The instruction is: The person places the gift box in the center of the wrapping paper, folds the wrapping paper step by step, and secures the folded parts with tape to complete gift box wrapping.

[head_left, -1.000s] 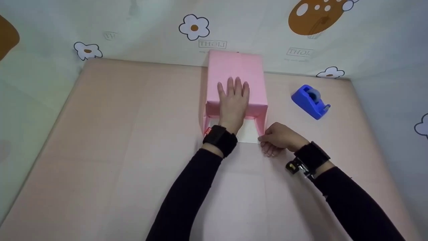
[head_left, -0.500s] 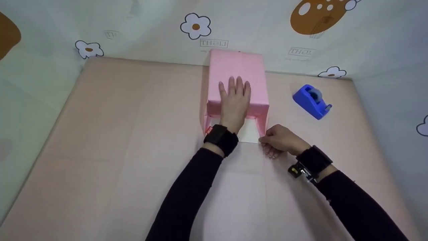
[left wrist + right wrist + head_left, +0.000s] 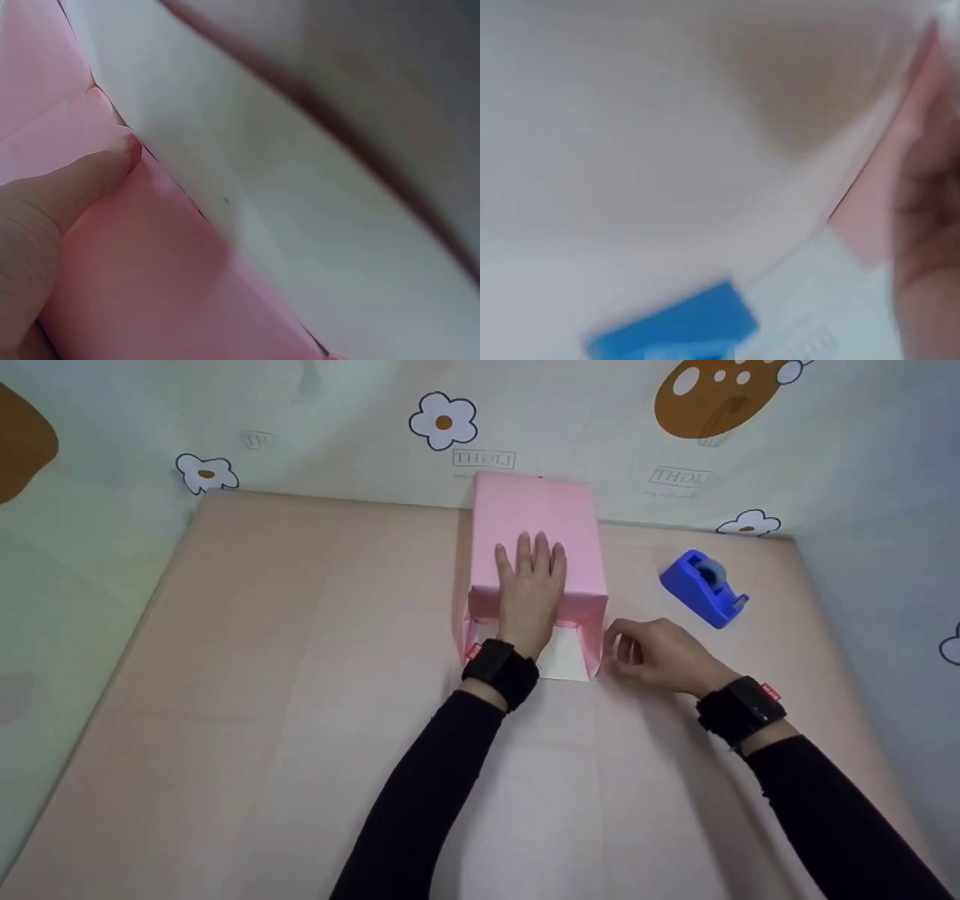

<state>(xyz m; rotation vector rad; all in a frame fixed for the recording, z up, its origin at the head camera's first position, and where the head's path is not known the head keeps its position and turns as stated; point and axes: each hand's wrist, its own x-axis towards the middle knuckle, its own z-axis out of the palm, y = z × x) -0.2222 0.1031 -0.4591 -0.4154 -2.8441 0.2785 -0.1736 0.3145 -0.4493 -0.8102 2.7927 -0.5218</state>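
Note:
A box wrapped in pink paper (image 3: pixel 534 502) lies at the table's back edge, its near end unsealed. From that end a flap with its white inner side up (image 3: pixel 566 656) reaches out over the table. My left hand (image 3: pixel 531 596) rests on the box top with its fingers straight. In the left wrist view its thumb (image 3: pixel 97 169) presses the pink end face beside the white side of the paper. My right hand (image 3: pixel 664 656), fingers loosely bent, is just right of the folded side flap (image 3: pixel 594 634). It seems to hold nothing; the right wrist view is blurred.
A blue tape dispenser (image 3: pixel 701 591) with a roll in it stands to the right of the box; part of it also shows in the right wrist view. Light cloth (image 3: pixel 330 697) covers the table. A curtain printed with flowers (image 3: pixel 442 421) hangs right behind the box.
My right hand has left the near corner of the side flap, which it pinched, and moved right and slightly away from me. The left hand stays on the box.

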